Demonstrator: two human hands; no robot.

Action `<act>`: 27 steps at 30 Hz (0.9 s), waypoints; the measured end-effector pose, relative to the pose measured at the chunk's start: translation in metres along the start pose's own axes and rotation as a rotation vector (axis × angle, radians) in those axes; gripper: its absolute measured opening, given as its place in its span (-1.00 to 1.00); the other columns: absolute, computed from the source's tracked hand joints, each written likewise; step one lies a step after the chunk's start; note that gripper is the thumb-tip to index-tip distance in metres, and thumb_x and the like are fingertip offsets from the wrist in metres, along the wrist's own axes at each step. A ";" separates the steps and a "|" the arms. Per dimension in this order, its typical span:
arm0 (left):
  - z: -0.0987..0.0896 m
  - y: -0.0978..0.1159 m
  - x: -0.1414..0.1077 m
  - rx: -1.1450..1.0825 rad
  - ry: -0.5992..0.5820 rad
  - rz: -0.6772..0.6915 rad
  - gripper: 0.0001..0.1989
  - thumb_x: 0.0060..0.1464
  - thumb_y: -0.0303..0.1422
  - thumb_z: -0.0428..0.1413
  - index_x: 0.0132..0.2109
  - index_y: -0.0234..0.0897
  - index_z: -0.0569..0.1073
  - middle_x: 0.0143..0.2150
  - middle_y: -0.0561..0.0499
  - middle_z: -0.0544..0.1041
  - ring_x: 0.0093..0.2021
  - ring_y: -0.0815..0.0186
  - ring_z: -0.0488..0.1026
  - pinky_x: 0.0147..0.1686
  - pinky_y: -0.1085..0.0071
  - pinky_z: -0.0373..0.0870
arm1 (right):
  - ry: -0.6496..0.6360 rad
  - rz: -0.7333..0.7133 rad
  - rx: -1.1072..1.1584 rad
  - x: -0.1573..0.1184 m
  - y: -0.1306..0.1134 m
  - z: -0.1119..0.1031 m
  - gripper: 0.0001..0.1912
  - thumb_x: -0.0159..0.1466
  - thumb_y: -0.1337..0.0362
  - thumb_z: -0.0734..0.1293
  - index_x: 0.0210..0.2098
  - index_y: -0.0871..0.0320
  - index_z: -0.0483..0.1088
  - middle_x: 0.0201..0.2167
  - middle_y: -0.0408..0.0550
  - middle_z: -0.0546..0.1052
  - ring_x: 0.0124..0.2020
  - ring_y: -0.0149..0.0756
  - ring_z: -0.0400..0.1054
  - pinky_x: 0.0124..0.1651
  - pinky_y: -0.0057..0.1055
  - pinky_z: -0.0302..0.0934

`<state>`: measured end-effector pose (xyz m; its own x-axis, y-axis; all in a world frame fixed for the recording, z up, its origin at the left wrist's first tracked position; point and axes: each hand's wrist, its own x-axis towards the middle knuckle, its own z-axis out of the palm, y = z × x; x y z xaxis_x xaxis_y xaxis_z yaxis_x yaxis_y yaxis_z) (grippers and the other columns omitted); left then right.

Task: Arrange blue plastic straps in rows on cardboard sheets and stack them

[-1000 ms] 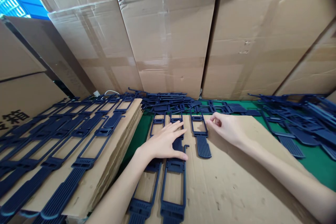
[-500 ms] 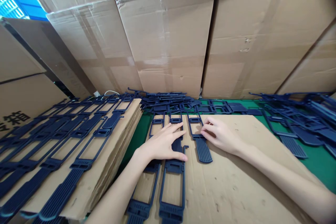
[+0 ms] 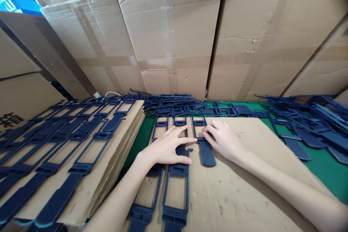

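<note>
A dark blue plastic frame with a ribbed tab (image 3: 208,154) lies flat on the cardboard sheet (image 3: 239,192). The fingers of my right hand (image 3: 224,139) are closed at its right edge, near where the frame meets the tab. My left hand (image 3: 166,148) is spread palm down over two columns of similar parts, partly hiding them. Its index fingertip reaches the left side of the frame at my right hand. Below my left thumb, another dark blue frame (image 3: 175,192) lies in the nearer row, with one more at its left.
On the left, a stack of cardboard sheets (image 3: 116,159) carries rows of the same parts. Loose parts lie in a pile (image 3: 171,102) at the back and another pile (image 3: 312,127) on the green surface (image 3: 323,168) at right. Large cardboard boxes (image 3: 174,40) stand behind.
My left index finger has stretched rightward to the frame at my right hand. The right hand stays at that frame's edge. The view has shifted slightly.
</note>
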<state>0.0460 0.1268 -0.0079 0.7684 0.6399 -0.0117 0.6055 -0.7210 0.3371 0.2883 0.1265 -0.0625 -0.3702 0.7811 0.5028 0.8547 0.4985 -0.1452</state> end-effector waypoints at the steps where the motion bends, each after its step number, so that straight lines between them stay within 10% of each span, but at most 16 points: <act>1: 0.000 0.000 0.000 -0.002 0.003 0.006 -0.32 -0.05 0.11 0.12 0.21 0.09 0.28 0.40 -0.06 -0.04 0.35 -0.11 -0.06 0.23 -0.08 -0.03 | 0.010 0.003 -0.034 0.000 -0.002 0.001 -0.72 0.36 0.28 0.10 -0.39 0.16 0.35 -0.39 -0.01 0.37 -0.29 -0.22 0.25 -0.23 -0.29 0.06; 10: 0.000 0.001 -0.001 0.001 0.005 0.015 -0.35 -0.04 0.09 0.12 0.21 0.13 0.27 0.40 -0.04 -0.06 0.35 -0.14 -0.07 0.23 -0.10 -0.03 | 0.021 0.027 -0.025 0.004 -0.007 -0.001 -0.72 0.35 0.24 0.11 -0.40 0.13 0.36 -0.42 -0.03 0.45 -0.30 -0.22 0.28 -0.23 -0.30 0.01; 20: 0.000 0.000 -0.002 0.008 -0.013 -0.002 -0.35 -0.03 0.12 0.09 0.21 0.12 0.28 0.40 -0.06 -0.05 0.34 -0.14 -0.06 0.21 -0.10 0.00 | 0.056 0.297 -0.121 0.006 0.114 -0.003 -0.61 0.31 0.05 0.09 -0.20 0.17 0.40 -0.12 0.12 0.50 -0.07 -0.04 0.33 -0.06 -0.14 0.11; 27: -0.001 0.002 -0.002 0.020 -0.019 -0.009 -0.36 -0.01 0.08 0.11 0.22 0.12 0.26 0.40 -0.07 -0.05 0.34 -0.18 -0.07 0.21 -0.14 -0.01 | 0.001 0.326 -0.080 0.005 0.131 0.007 -0.65 0.26 0.02 0.10 -0.32 0.14 0.34 -0.21 0.03 0.50 -0.15 -0.12 0.36 0.02 -0.10 0.09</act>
<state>0.0452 0.1244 -0.0058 0.7664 0.6415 -0.0326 0.6165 -0.7204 0.3178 0.3961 0.1989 -0.0851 -0.0724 0.8940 0.4422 0.9540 0.1914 -0.2307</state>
